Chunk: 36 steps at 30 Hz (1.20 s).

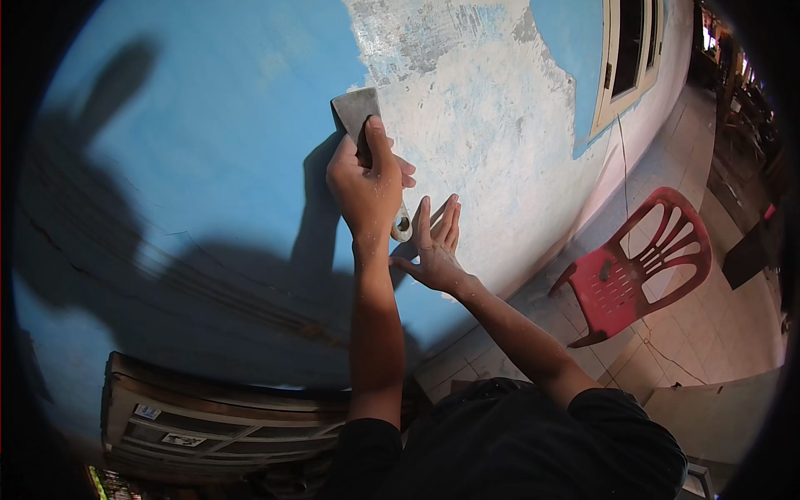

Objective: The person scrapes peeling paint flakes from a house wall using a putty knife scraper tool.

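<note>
My left hand (367,178) grips a putty knife (357,105) with a wide metal blade and a pale handle that has a hole at its end. The thumb presses along the blade, whose broad edge points up and lies at or close to the wall. Blue paint (250,112) covers the wall left of the blade. To the right is a scraped patch (475,125) of white and grey with flecks of blue. Lower and to the right, my right hand (437,253) holds nothing, fingers extended, at the wall; contact is unclear. Pale specks dot both arms.
A red plastic chair (625,275) stands on the tiled floor (500,350) at right, with a small dark object (605,270) on its seat. A framed window (625,62) is at upper right. Below left is a wooden-framed piece with panes (225,431). A thin cord (623,162) hangs by the wall.
</note>
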Tool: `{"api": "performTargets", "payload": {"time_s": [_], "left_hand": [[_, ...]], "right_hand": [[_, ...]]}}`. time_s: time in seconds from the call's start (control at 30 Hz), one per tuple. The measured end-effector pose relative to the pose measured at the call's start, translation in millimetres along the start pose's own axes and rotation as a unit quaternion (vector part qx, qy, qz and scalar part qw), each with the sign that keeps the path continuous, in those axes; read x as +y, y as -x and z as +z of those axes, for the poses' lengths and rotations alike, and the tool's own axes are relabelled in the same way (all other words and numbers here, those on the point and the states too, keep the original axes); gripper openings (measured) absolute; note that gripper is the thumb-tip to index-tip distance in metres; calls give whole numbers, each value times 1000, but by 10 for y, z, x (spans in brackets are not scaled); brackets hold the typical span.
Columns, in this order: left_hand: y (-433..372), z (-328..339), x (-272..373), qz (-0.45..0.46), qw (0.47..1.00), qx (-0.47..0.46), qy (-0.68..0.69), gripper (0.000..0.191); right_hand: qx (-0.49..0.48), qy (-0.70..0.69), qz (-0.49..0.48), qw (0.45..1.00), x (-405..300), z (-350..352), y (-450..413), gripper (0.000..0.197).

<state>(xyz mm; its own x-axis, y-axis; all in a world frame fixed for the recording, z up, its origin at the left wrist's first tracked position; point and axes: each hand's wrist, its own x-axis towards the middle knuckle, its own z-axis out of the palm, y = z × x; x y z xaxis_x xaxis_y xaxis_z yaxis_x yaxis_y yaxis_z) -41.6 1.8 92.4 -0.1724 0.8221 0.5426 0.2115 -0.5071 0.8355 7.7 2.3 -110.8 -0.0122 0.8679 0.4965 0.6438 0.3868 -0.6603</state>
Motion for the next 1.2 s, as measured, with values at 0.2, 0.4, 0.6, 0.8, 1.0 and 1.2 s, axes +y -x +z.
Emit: {"api": "performTargets", "payload": {"time_s": [0.2, 0.4, 0.6, 0.8, 1.0, 1.2], "left_hand": [[92, 16, -154, -4, 1000, 17, 13, 40], [-24, 54, -22, 14, 1000, 11, 26, 45], [-120, 101, 93, 19, 999, 30, 41, 44], [113, -28, -72, -10, 999, 44, 24, 48], [-59, 49, 143, 10, 999, 29, 32, 47], [-1, -29, 70, -13, 999, 38, 6, 41]], "right_hand": [[2, 5, 2, 1000, 28, 14, -14, 126], [13, 15, -18, 1000, 30, 24, -14, 128], [-2, 11, -3, 1000, 14, 18, 2, 128], [2, -2, 0, 1000, 11, 11, -5, 127], [22, 7, -16, 1000, 12, -12, -15, 126], [-1, -9, -3, 1000, -11, 18, 3, 125]]}}
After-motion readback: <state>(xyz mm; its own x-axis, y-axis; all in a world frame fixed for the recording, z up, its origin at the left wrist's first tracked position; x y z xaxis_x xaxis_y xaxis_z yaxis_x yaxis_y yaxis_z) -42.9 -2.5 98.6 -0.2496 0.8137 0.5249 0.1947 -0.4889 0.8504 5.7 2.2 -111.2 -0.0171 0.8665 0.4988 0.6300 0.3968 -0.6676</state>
